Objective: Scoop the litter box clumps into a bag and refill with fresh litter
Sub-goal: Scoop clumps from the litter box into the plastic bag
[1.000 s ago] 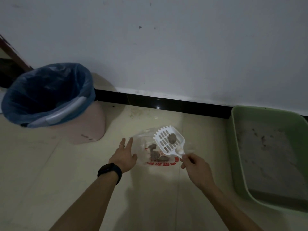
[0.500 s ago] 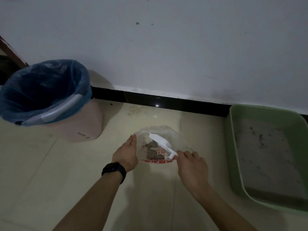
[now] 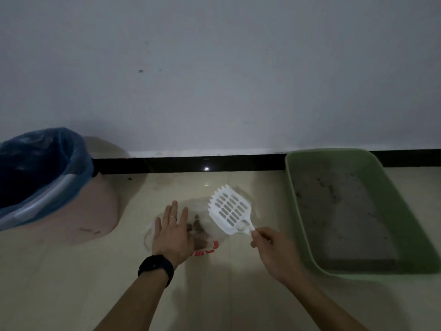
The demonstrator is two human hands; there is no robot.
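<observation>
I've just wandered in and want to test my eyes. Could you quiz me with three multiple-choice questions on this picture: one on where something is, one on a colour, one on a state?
1. Where does the green plastic litter tray sit relative to the clear plastic bag?
A. to its left
B. to its right
C. on top of it

2. What colour is the plastic liner in the round pink bin?
A. blue
B. red
C. yellow

3. What state is the white slotted plastic scoop in?
A. heaped with litter
B. lying on the floor
C. empty, held by the right hand

Answers:
1 B: the tray stands right of the bag, apart from it.
2 A: blue film folds over the bin's rim.
3 C: its slots show clear, and the right hand grips its handle above the bag.
</observation>
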